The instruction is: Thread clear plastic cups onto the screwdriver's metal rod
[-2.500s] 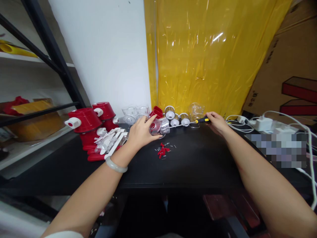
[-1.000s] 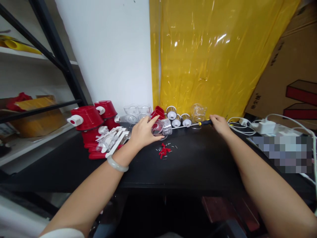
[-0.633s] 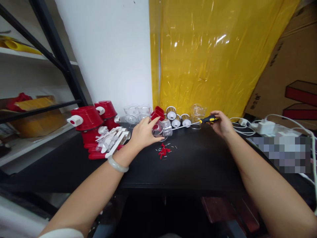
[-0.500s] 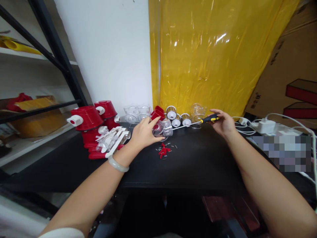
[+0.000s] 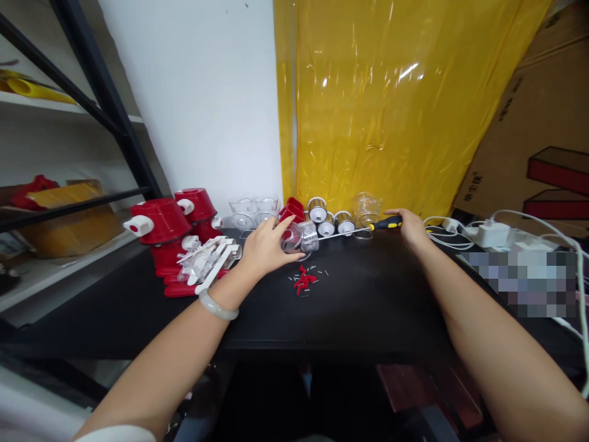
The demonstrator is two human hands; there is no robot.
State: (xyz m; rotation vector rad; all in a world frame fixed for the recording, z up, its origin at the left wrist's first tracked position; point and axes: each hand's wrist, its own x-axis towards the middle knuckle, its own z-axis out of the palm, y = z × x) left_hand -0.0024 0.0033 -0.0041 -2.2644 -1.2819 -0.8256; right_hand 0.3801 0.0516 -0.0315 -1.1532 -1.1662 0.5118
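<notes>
I had the left hand (image 5: 264, 245) near the frame's centre, its thumb and fingers wrapped around a clear plastic part (image 5: 300, 238) that lay tipped on its side. The right hand (image 5: 413, 230), right of centre, gripped the handle end of a yellow-and-black screwdriver (image 5: 385, 223), forefinger stretched along it. I saw the shaft reach the clear part's right end, though I couldn't tell how far inside. Just below centre, small red pieces (image 5: 304, 282) and metal pins (image 5: 321, 272) were scattered; red housings (image 5: 162, 222) stood at left, white-rimmed drums (image 5: 317, 209) just behind the shaft.
</notes>
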